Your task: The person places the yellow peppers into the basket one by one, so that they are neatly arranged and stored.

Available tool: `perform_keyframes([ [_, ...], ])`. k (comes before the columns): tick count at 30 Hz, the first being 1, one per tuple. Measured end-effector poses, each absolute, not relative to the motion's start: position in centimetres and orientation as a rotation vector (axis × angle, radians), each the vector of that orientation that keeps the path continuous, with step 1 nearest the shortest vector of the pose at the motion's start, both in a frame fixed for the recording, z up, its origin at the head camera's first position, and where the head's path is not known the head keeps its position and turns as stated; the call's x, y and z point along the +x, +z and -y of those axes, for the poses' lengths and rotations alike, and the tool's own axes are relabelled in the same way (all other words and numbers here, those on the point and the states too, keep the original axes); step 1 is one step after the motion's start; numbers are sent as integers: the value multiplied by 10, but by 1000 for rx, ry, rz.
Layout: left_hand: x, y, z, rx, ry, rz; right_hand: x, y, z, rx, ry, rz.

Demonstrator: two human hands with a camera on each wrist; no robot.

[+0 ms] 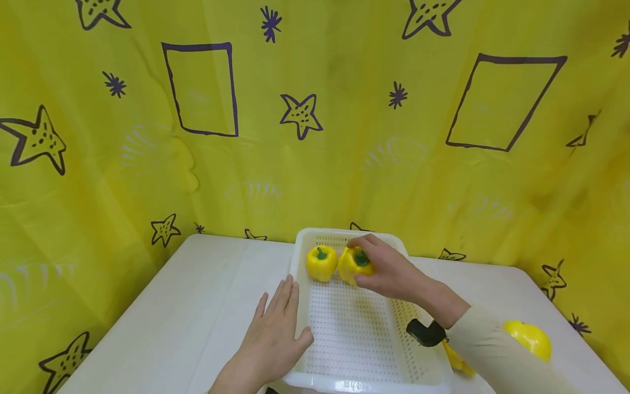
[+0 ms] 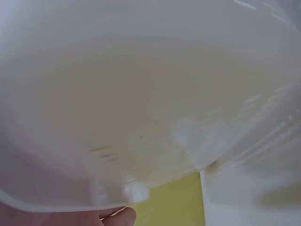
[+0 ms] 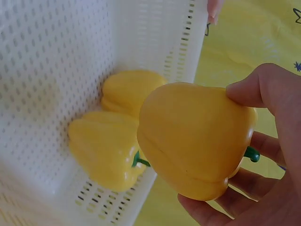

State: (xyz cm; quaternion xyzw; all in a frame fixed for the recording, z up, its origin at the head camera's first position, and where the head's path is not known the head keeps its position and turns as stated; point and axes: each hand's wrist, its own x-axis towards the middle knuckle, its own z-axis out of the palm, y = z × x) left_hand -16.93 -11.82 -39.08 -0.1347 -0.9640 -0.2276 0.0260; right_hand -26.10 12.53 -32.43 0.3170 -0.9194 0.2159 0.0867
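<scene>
Now — the right grip (image 1: 389,268) clasps a yellow pepper (image 3: 195,139), thumb and fingers wrapped round it, at the far end of the white basket (image 1: 349,339). Two more peppers (image 3: 106,146) lie inside, side by side. The left grip (image 1: 275,328) is released, fingers straight at the left rim — and right of the basket, another yellow piece (image 1: 529,336) sits on the tabletop (image 1: 197,306).

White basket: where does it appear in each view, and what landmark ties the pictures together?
Head: the white basket is at lower centre.
Left wrist: seen close up, filling most of the picture.
Right wrist: left side, reaching the top edge.
Shared landmark: the yellow curtain.
</scene>
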Motion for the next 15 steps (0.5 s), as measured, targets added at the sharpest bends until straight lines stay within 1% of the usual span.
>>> perform_keyframes([
  [5,-169,-391,119,-415,-702,2987,-264,-331,-112,977,663,2744],
  [15,-170,-391,119,-423,-660,2994,-270,-347,-89,958,681,2819],
])
